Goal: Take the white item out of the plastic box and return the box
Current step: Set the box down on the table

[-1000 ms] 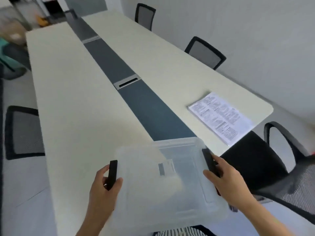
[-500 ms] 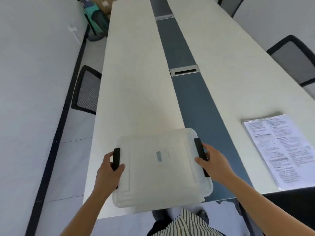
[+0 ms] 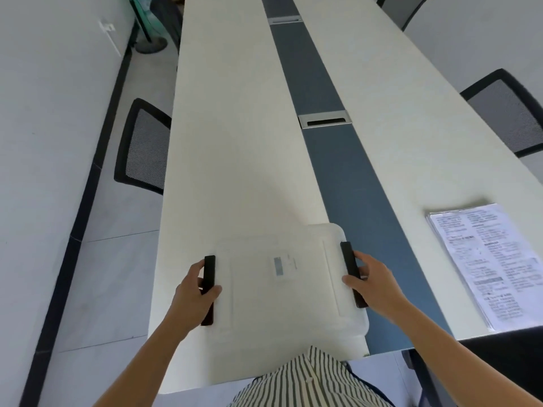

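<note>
— What have you got, seen from the head camera?

— The plastic box (image 3: 286,282), lid on, at the near end of the counter (image 3: 235,142), partly over its grey middle strip. My left hand (image 3: 192,292) is wrapped round the black latch (image 3: 209,289) on its left side; my right hand (image 3: 374,284) is clasped over the black latch (image 3: 351,273) on the right. Both grips are clenched on those latches.

— Why hold it there?

— I judge the latches lock the lid, so a hand on each lets me flip them open together while the box sits steady in front of me.

— And the white item?

— Presumably inside; the cloudy lid hides it, so I can't make it out. Only a small label (image 3: 280,265) shows on top.

— Anything else close?

— A stack of printed sheets (image 3: 487,262) lies well off to my right, clear of the box.
</note>
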`<state>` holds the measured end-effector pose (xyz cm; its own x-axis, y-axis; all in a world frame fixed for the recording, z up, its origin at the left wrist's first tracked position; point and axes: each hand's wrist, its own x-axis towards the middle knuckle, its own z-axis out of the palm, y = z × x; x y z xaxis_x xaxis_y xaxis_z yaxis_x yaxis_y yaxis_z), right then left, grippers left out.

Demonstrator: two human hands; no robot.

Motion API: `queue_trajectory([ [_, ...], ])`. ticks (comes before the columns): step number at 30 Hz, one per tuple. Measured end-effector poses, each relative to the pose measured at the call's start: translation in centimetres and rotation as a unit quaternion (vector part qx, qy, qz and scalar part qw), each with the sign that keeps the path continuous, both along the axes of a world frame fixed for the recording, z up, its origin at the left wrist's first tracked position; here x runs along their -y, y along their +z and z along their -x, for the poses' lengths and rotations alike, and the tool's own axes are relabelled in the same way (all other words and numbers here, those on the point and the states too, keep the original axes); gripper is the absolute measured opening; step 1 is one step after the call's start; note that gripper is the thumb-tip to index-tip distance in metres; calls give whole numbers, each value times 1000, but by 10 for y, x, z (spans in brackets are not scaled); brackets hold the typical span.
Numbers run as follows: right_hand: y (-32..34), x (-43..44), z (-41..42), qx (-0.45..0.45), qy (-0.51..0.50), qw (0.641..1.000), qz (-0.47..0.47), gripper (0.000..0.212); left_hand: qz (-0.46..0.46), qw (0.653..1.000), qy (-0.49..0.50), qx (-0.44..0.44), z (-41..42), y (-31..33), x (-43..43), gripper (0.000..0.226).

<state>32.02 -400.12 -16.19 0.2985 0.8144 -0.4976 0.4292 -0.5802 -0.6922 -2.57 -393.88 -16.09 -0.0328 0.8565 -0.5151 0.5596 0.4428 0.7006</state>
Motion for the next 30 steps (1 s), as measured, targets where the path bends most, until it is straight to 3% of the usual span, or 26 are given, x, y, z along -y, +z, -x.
queue_trajectory([
  [11, 4, 6, -10, -145, -53, 988, -9, 48, 39, 990, 33, 134, 27, -6, -2, 58],
  [16, -5, 13, -21, -184, -101, 978, -1, 50, -2, 992, 33, 122, 28, -6, 2, 62],
  [20, -10, 24, -17, -118, -89, 989, -2, 46, -98, 995, -9, 25, 26, -6, 10, 52],
  [24, -10, 33, 0, -35, -105, 993, -36, 32, -125, 991, -7, -54, 25, -11, 16, 44],
  [30, 5, 41, 26, 108, -36, 993, -7, 40, -153, 974, -42, -162, 18, -13, 28, 56],
])
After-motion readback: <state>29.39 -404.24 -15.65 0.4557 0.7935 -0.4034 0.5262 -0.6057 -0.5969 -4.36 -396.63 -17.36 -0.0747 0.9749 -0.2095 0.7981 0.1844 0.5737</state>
